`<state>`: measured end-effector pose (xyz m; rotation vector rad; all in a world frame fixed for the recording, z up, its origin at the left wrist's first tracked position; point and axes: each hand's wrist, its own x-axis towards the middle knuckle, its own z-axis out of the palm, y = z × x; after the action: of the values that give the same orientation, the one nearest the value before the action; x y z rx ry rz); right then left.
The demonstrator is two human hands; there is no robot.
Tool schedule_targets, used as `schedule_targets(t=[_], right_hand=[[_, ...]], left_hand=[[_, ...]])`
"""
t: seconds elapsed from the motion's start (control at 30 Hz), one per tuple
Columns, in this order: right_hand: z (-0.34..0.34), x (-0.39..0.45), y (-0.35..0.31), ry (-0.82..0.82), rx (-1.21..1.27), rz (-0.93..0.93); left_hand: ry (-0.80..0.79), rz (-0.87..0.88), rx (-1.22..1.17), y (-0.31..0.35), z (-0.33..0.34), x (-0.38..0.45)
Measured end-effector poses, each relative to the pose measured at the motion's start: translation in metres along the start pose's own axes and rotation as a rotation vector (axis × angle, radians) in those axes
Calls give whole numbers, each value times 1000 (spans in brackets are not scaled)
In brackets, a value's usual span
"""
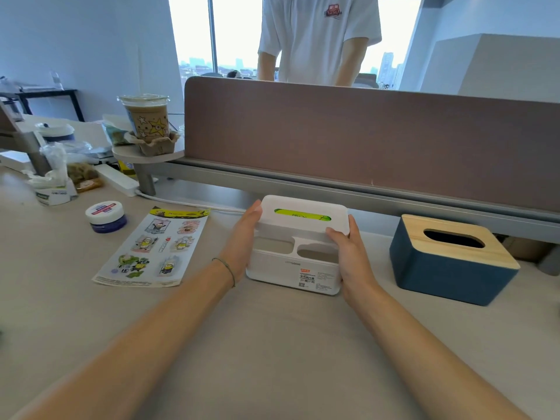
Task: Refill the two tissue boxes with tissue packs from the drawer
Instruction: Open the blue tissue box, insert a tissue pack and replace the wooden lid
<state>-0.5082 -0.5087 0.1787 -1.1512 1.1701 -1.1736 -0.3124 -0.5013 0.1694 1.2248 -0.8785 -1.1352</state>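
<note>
At centre frame we hold the white tissue box (295, 247) on the desk (272, 344): our left hand (247, 237) and right hand (348, 250) clasp its 2 sides. Green shows through its lid slot, perhaps a tissue pack. The blue tissue box (448, 268) sits right, a sticker sheet (154, 247) left.

One head-worn view looks forward and down, close over the desk (272, 344), facing the partition (363, 131).
</note>
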Motion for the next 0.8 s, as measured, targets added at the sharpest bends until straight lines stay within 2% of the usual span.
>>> schedule_targets(t=[0.3,0.5,0.57,0.67,0.8], right_hand=[[-2,-5,-4,-9,-33,-65],[-14,-23,-22,-2,-148,-163],[-20,-36,-32,1,-233,-238],[-37,-50,-45,15,-359,-369],[-73,-55,-56,67,-574,-476]], left_hand=[[60,90,80,9,7,-13],[170,308,400,22,19,-34],[152,421,549,33,34,-46],[92,558,646,50,69,-66],[-9,601,686,50,122,-79]])
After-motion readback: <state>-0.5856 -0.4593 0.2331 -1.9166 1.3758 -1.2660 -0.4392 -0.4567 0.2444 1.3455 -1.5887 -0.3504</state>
